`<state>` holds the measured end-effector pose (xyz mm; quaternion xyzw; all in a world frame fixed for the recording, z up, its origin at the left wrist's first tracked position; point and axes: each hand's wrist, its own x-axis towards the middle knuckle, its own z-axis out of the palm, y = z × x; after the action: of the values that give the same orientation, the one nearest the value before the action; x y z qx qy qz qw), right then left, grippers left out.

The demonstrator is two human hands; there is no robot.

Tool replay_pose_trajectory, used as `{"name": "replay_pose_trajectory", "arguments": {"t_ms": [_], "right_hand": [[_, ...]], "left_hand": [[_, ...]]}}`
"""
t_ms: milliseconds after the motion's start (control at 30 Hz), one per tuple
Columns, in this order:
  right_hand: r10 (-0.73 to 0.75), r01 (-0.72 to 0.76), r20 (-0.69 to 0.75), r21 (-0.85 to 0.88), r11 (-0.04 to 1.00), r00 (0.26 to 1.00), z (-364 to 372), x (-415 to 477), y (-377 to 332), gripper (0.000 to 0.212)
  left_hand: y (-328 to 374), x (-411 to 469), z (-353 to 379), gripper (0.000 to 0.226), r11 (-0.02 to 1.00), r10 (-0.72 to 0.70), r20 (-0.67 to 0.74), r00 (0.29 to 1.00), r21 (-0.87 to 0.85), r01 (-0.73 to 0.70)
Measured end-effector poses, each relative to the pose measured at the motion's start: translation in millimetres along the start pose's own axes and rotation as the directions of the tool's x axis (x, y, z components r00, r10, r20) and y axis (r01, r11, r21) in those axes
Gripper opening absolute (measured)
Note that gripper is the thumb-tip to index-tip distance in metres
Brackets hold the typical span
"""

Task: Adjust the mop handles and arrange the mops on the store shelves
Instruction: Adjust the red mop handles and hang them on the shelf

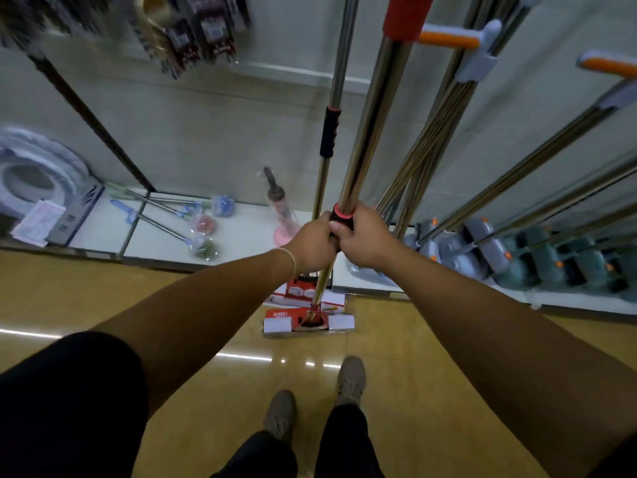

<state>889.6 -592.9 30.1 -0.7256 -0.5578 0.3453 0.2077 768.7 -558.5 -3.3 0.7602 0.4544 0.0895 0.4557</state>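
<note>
Left grip [312,241]: I've got it curled round the mop handle [365,132], just below the collar [342,215].
Right grip [362,236]: wrapped round the collar, touching the left.
Mop head [310,320]: on the floor [413,374], just before the shelf [241,236].
Far: more mops [482,250] leaning on the shelf.

My feed is dim and flat-lit. White glare streaks cross the glossy floor [248,381] near 6 o'clock. Hanging packets [206,32] at 11 o'clock smear with blur, and mop poles [510,174] at 3 o'clock splay from wide-angle distortion.
</note>
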Motion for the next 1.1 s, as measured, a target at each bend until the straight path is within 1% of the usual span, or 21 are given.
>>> {"name": "replay_pose_trajectory", "arguments": {"t_ms": [100, 133, 167, 233, 267, 400, 567, 667, 767, 800, 867, 967, 1000, 1033, 1100], "right_hand": [[-0.002, 0.002, 0.009, -0.023, 1.0, 1.0, -9.4, -19.5, -9.1, 0.036], [-0.004, 0.004, 0.007, -0.024, 1.0, 1.0, -12.9, -26.5, -12.2, 0.036], [-0.009, 0.009, -0.001, -0.027, 1.0, 1.0, -16.9, -34.1, -15.7, 0.036], [-0.014, 0.014, -0.02, -0.019, 1.0, 1.0, -24.9, -46.3, -22.7, 0.035], [-0.017, 0.017, -0.032, -0.015, 1.0, 0.999, -29.6, -51.5, -25.7, 0.035], [-0.022, 0.023, -0.077, 0.008, 1.0, 0.997, -52.7, -72.5, -38.5, 0.029], [-0.015, 0.019, -0.138, 0.027, 0.999, 0.99, -86.1, -101.4, -46.5, 0.026], [-0.029, 0.033, -0.192, 0.017, 0.999, 0.981, -108.7, -119.0, -48.2, 0.023], [-0.017, 0.028, -0.236, 0.043, 0.999, 0.972, -136.6, -136.3, -47.7, 0.021], [-0.013, 0.026, -0.255, 0.046, 0.999, 0.967, -147.3, -142.7, -47.8, 0.02], [-0.003, 0.021, -0.309, 0.057, 0.998, 0.951, -171.0, -155.5, -45.8, 0.019], [0.001, 0.027, -0.379, 0.068, 0.997, 0.925, -209.9, -179.9, -37.1, 0.008], [0.01, 0.021, -0.407, 0.073, 0.997, 0.913, -223.1, -188.5, -33.6, 0.013], [0.028, 0.009, -0.436, 0.082, 0.997, 0.9, -236.6, -197.2, -29.2, 0.018], [0.058, -0.014, -0.489, 0.093, 0.996, 0.871, -264.1, -216.0, -19.1, 0.02]], "left_hand": [[14.0, -17.5, -6.6, 0.046, 0.999, 0.029, 0.027, 0.999, 0.037, -0.03], [19.5, -22.4, -8.3, 0.048, 0.999, 0.035, 0.032, 0.999, 0.038, -0.037], [25.5, -27.2, -9.8, 0.045, 0.998, 0.047, 0.04, 0.998, 0.043, -0.049], [38.0, -35.8, -14.4, 0.027, 0.996, 0.07, 0.052, 0.996, 0.042, -0.072], [43.2, -37.9, -16.3, 0.024, 0.995, 0.085, 0.049, 0.995, 0.043, -0.087], [67.4, -47.5, -23.7, 0.021, 0.988, 0.141, 0.05, 0.989, 0.053, -0.144], [105.6, -60.1, -29.6, 0.018, 0.979, 0.196, 0.092, 0.976, 0.037, -0.2], [133.1, -66.7, -32.8, 0.002, 0.969, 0.244, 0.096, 0.965, 0.004, -0.246], [167.5, -70.6, -35.0, 0.02, 0.96, 0.279, 0.107, 0.954, -0.016, -0.279], [180.4, -71.2, -34.5, 0.02, 0.955, 0.297, 0.119, 0.947, -0.039, -0.295], [205.3, -66.2, -30.6, 0.008, 0.95, 0.313, 0.16, 0.936, -0.077, -0.304], [247.5, -53.9, -17.5, 0.053, 0.929, 0.361, 0.151, 0.92, -0.151, -0.339], [260.3, -48.6, -10.9, 0.06, 0.92, 0.374, 0.148, 0.916, -0.181, -0.346], [276.4, -45.4, -3.4, 0.06, 0.909, 0.393, 0.162, 0.905, -0.217, -0.356], [311.5, -45.2, 13.2, 0.048, 0.883, 0.44, 0.197, 0.876, -0.272, -0.382]]}}
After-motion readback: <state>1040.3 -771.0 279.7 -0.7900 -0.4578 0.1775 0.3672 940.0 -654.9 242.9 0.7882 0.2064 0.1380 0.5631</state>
